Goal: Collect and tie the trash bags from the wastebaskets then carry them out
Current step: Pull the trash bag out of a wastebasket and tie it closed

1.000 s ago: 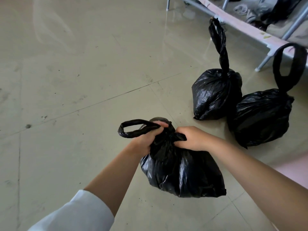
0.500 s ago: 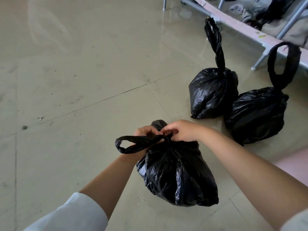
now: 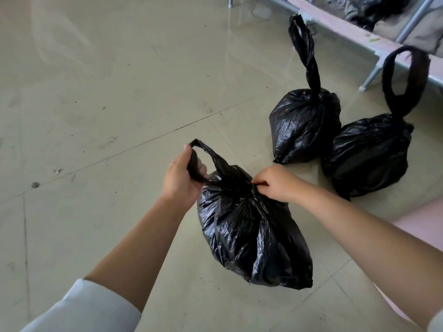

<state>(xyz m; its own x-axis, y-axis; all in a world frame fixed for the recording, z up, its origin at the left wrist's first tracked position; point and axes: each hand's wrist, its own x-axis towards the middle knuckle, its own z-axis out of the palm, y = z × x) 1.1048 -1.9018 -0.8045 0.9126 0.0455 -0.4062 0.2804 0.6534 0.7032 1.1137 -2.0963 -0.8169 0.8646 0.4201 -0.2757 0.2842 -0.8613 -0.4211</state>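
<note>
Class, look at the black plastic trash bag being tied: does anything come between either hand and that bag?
Nothing visible does. The left hand grips the black plastic trash bag's handle loop, and the right hand pinches its gathered neck. The two other black bags stand apart behind.

I take this for a plain living room or dormitory, not a workplace; the floor is large pale glossy tiles, scuffed and bare; along the far right runs a metal-legged bed frame with a pale rail, with shoes and dark clothing heaped beneath it.
</note>
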